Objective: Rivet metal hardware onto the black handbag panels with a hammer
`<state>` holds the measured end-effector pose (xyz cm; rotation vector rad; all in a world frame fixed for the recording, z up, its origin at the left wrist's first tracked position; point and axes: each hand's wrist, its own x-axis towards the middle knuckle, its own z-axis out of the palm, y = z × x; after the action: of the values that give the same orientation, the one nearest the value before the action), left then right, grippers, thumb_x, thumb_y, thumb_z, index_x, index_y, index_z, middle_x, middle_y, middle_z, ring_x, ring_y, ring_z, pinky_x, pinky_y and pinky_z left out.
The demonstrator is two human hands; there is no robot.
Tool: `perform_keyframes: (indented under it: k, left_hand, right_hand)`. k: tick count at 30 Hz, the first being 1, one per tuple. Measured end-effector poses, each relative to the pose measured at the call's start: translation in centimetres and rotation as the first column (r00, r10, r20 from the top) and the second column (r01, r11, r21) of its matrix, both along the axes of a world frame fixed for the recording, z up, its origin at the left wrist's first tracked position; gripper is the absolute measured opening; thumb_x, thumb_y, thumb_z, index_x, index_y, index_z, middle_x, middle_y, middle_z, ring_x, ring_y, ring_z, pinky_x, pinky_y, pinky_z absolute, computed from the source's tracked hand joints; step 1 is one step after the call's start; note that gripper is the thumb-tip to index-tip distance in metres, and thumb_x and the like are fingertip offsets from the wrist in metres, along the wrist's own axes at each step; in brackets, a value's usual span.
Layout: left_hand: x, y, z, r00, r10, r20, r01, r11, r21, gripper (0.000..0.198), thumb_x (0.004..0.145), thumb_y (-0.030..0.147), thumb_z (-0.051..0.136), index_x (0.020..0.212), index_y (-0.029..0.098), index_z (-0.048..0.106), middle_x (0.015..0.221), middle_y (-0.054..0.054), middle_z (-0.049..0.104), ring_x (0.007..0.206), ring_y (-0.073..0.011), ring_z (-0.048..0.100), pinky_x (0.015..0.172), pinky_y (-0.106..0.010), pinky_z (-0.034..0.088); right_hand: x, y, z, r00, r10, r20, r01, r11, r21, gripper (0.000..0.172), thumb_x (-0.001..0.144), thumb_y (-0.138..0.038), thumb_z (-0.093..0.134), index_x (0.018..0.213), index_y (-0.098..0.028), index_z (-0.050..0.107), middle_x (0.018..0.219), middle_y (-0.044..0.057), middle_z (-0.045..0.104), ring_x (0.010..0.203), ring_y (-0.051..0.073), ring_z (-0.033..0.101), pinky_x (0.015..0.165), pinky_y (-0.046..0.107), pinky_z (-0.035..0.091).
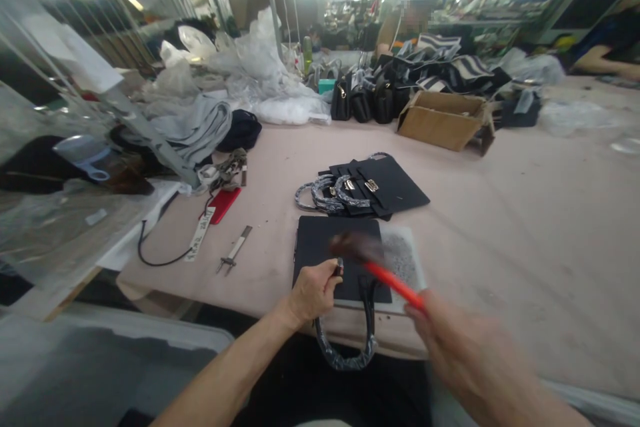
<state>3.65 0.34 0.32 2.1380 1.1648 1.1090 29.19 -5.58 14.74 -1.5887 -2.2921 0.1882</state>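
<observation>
A black bag panel (314,240) lies flat at the front of the table, its plastic-wrapped handle (345,361) hanging over the edge. My left hand (313,292) rests on the panel, fingers closed around a short dark punch (339,267) with a shiny top; its lower end is hidden by the fingers. In my right hand (445,327) is a hammer (395,282) with a red handle. The hammer's head, blurred by motion, is above the panel, just right of the punch. Part of a speckled pale slab (404,260) shows under the panel's right side.
Behind the panel lie stacked black bag pieces (400,187) with wrapped handles and metal clasps. To the left are a metal divider tool (234,251), a red flat item (225,205) and a paper label (200,233). A cardboard box (440,121) and black bags (361,103) stand farther back.
</observation>
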Motion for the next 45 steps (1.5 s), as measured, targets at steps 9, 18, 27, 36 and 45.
perform_keyframes:
  k: [9, 18, 27, 36, 45]
  left_hand:
    - [-0.1, 0.0, -0.1, 1.000, 0.004, 0.029, -0.003, 1.000, -0.023, 0.018, 0.092, 0.012, 0.051, 0.106, 0.019, 0.059, 0.097, -0.005, 0.072, 0.089, -0.0203, 0.072, 0.081, -0.029, 0.057]
    - [-0.3, 0.1, 1.8, 0.997, 0.012, 0.080, 0.000, 0.989, -0.148, 0.006, 0.092, 0.021, 0.062, 0.098, 0.019, 0.064, 0.089, -0.003, 0.067, 0.083, -0.0160, 0.065, 0.077, -0.026, 0.051]
    - [-0.8, 0.2, 1.5, 0.999, 0.010, 0.048, -0.007, 0.997, -0.071, 0.008, 0.094, 0.018, 0.062, 0.099, 0.018, 0.068, 0.090, -0.003, 0.072, 0.082, -0.0151, 0.069, 0.077, -0.024, 0.055]
    - [-1.4, -0.4, 1.0, 0.976, 0.139, 0.171, -0.116, 0.984, -0.139, 0.009, 0.093, 0.018, 0.065, 0.098, 0.017, 0.072, 0.094, -0.005, 0.077, 0.085, -0.0160, 0.074, 0.080, -0.024, 0.060]
    - [-1.2, 0.7, 2.1, 0.970, 0.138, 0.202, -0.082, 0.961, -0.265, 0.009, 0.090, 0.019, 0.069, 0.095, 0.016, 0.075, 0.093, -0.004, 0.078, 0.084, -0.0160, 0.074, 0.079, -0.024, 0.060]
  right_hand:
    - [3.3, 2.2, -3.6, 0.964, -0.225, -0.144, 0.142, 0.888, -0.436, 0.045, 0.095, -0.058, 0.034, 0.071, -0.024, 0.051, 0.058, 0.002, 0.058, 0.052, 0.018, 0.055, 0.051, 0.029, 0.036]
    - [6.5, 5.5, -11.2, 0.894, -0.424, 0.146, 0.445, 0.880, -0.166, 0.036, 0.095, -0.042, 0.038, 0.094, -0.017, 0.063, 0.093, 0.017, 0.066, 0.085, 0.031, 0.063, 0.074, 0.043, 0.048]
    - [-5.2, 5.6, -11.5, 0.980, 0.101, -0.170, -0.100, 0.995, 0.016, 0.028, 0.092, -0.029, 0.059, 0.117, -0.017, 0.064, 0.128, 0.013, 0.060, 0.119, 0.031, 0.051, 0.102, 0.049, 0.037]
    - [-5.3, 5.6, -12.5, 0.978, 0.073, -0.196, -0.082, 0.996, -0.036, 0.030, 0.090, -0.024, 0.060, 0.119, -0.019, 0.063, 0.130, 0.012, 0.058, 0.123, 0.031, 0.046, 0.105, 0.049, 0.031]
    - [-5.5, 5.7, -12.5, 0.980, 0.055, -0.191, -0.067, 0.996, -0.055, 0.030, 0.089, -0.025, 0.061, 0.118, -0.019, 0.063, 0.129, 0.012, 0.058, 0.123, 0.032, 0.046, 0.105, 0.049, 0.031]
